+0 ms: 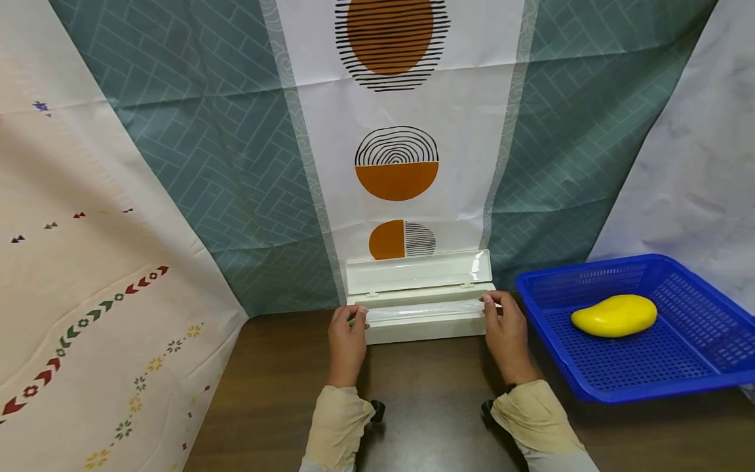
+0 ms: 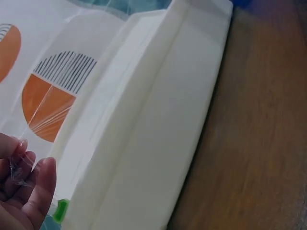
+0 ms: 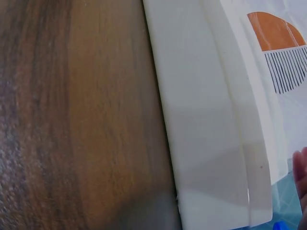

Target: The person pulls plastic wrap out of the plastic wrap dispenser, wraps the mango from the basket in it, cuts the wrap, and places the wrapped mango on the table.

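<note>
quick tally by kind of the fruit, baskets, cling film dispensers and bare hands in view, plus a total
yellow mango: 1
blue plastic basket: 1
white cling film dispenser: 1
left hand and right hand: 2
total: 5

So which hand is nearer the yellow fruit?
The right hand: it's left of the yellow fruit, at the right end of the white box; the left hand is farther left, at the other end.
</note>
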